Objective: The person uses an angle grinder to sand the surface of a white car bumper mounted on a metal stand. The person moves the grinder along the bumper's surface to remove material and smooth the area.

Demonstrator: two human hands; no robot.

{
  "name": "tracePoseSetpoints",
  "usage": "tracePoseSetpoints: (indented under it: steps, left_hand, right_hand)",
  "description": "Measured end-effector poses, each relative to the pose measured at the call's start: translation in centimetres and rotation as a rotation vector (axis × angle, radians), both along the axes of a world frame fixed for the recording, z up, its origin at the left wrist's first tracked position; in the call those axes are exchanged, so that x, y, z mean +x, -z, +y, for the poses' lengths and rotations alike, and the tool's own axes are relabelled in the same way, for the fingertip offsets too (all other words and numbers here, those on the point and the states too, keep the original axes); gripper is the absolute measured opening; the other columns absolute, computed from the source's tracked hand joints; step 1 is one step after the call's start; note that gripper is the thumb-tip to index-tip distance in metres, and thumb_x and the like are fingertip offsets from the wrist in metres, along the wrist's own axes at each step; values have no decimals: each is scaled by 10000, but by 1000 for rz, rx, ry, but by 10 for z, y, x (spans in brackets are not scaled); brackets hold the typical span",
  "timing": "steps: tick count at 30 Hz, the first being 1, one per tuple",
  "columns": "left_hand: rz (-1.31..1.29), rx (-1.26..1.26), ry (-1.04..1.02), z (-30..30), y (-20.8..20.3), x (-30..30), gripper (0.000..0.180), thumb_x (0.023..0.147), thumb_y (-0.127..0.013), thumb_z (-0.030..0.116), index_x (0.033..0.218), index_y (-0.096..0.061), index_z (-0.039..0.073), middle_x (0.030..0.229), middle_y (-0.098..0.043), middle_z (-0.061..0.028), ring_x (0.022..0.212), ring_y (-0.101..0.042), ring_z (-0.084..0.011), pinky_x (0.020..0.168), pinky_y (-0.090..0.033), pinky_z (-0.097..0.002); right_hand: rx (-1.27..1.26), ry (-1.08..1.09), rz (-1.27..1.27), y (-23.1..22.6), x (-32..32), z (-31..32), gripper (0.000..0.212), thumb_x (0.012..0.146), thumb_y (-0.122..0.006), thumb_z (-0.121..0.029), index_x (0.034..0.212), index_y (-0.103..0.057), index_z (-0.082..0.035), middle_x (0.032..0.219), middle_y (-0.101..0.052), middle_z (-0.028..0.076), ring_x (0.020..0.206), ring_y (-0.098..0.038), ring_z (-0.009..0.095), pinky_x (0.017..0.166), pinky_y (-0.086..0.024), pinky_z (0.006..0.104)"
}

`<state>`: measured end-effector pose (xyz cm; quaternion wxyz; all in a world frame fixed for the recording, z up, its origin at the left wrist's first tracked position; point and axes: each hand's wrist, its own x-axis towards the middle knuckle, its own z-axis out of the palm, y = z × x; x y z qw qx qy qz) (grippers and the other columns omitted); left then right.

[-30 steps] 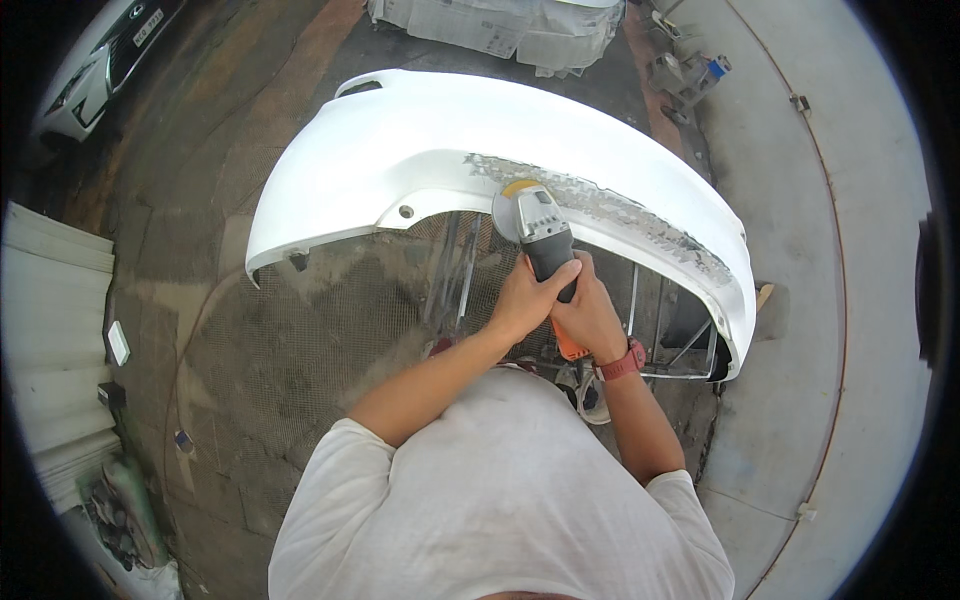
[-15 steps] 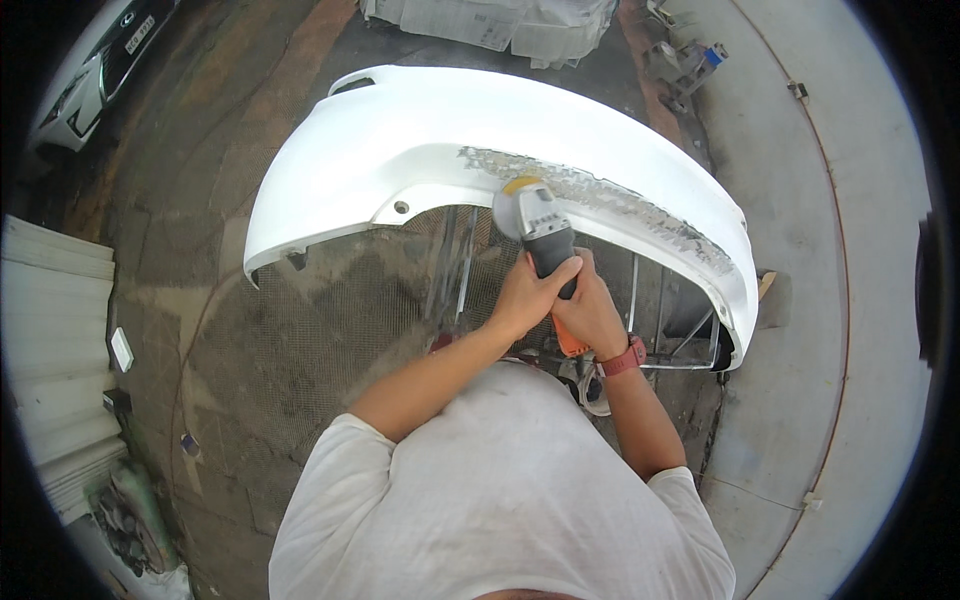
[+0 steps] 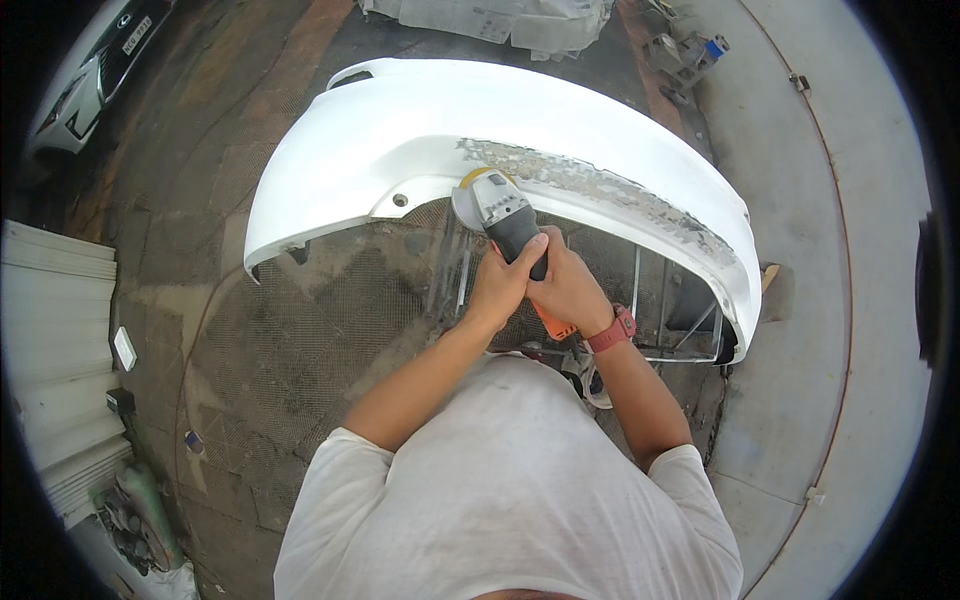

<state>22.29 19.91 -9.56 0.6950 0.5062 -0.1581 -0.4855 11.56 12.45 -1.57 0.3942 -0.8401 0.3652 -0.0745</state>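
Observation:
A white car bumper (image 3: 360, 150) arches across the view in front of me, resting on a metal frame (image 3: 640, 300). A rough grey strip (image 3: 600, 185), stripped of paint, runs along its middle and right side. Both my hands are wrapped round the black and orange body of an angle grinder (image 3: 497, 205). My left hand (image 3: 497, 285) grips it from the left, and my right hand (image 3: 572, 290), with a red watch on the wrist, closes from the right. The grinder's yellow-backed disc is at the bumper's lower inner edge, by the left end of the strip; whether it touches is unclear.
A pale wall (image 3: 790, 400) with a cable stands on the right. At the far left is a parked car (image 3: 95, 90), with corrugated sheet metal (image 3: 60, 350) nearer. Beyond the bumper lies a covered bulky object (image 3: 490, 20). A hose (image 3: 195, 350) crosses the floor.
Both hands and the grinder have shifted left along the bumper, and its head now tilts further left. My grip stays the same.

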Motion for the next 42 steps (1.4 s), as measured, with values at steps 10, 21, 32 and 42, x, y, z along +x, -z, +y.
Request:
tracePoseSetpoints:
  steps: [10,21,32,42]
  left_hand:
    - [6,-37,3,9,-17,11,516,1050,-828,393,1343,-659,3,1226,-738,-85,1132,-699,-145,999,-571,-336]
    - [-34,36,81,-2,3,-16,560,1062,-812,396,1388,-648,-29,1267,-745,-116,1149,-705,-163,1015,-572,-345]
    - [-81,94,139,-7,4,-22,605,1053,-816,436,1416,-642,-16,1308,-732,-110,1207,-682,-172,1069,-541,-354]
    - [51,22,54,2,-14,-1,596,1069,-800,394,1487,-585,27,1346,-687,-82,1222,-657,-174,1078,-529,-357]
  right_hand:
    - [11,-21,-44,9,6,-1,609,934,-800,-261,1356,-483,43,1082,-750,364,1059,-750,560,876,-594,562]
    - [40,76,48,-2,-20,5,571,963,-790,-241,1375,-500,27,1169,-741,344,1127,-741,545,935,-581,541]
    - [-49,115,-57,3,-32,7,575,973,-774,-271,1346,-481,54,1051,-749,373,1034,-741,575,855,-595,581]
    - [22,-14,-32,2,-10,-4,604,949,-789,-299,1289,-478,92,1064,-739,396,950,-750,577,840,-610,582]
